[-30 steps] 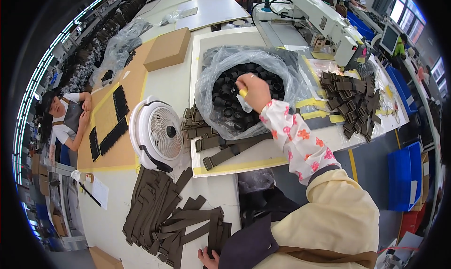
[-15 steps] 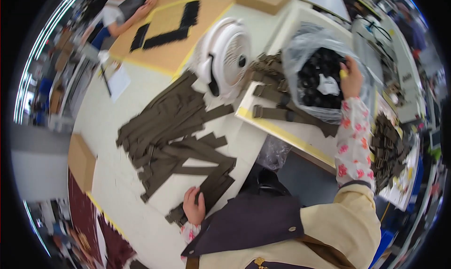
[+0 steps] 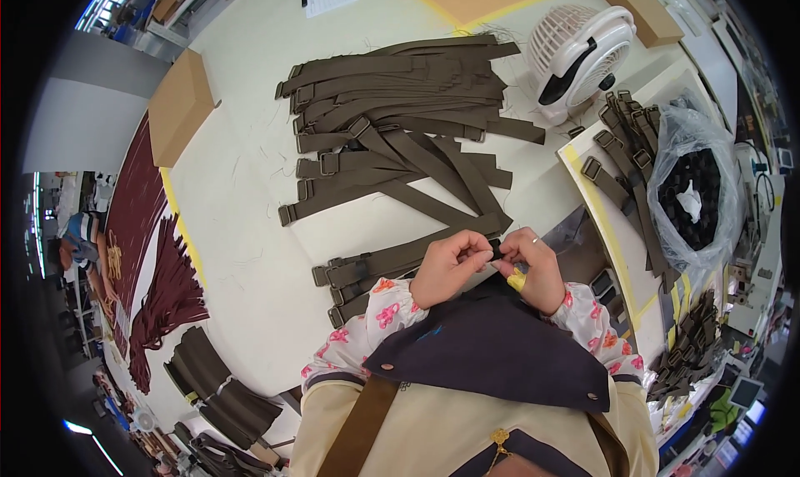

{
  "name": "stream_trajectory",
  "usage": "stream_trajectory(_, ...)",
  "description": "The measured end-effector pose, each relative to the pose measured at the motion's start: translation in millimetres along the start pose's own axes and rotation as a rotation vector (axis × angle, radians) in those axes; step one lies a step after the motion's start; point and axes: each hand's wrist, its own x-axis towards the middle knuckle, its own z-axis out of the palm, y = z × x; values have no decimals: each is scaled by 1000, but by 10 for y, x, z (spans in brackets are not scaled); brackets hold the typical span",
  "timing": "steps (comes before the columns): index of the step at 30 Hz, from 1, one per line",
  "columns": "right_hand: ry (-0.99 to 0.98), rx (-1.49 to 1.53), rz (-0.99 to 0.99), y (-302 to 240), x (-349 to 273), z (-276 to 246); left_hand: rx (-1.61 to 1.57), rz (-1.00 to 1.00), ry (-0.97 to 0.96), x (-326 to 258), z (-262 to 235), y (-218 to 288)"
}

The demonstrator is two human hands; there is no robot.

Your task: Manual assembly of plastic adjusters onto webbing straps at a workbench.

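Close in front of my body, my left hand and my right hand meet with fingertips pinched. Between them is a small black piece, mostly hidden by the fingers; its exact kind does not show. A yellow wrap covers part of a right finger. Just beyond the hands lies the end of an olive-brown webbing strap; I cannot tell whether the piece touches it. More straps with metal buckles lie beside my left hand. Further off spreads a large pile of similar straps.
A white fan stands past the pile. At right, a clear plastic bag of black parts sits beside buckled straps on a yellow-edged board. Left are a cardboard box and maroon strips; another person works there.
My right hand has come from the plastic bag back to my front. My left hand has left the strap on the table and joined it. The view has turned.
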Motion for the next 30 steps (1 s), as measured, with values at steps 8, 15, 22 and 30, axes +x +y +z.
stream_trajectory(8,2,141,92,339,88,110,-250,-40,-56,65,-223,-253)
stream_trajectory(15,-107,415,468,263,1,139,1433,512,663,651,-1498,-235)
stream_trajectory(22,-48,542,458,337,-67,219,1420,55,334,699,-1472,30)
stream_trajectory(30,-145,526,514,523,-124,216,1023,-192,-111,-204,-1899,-137)
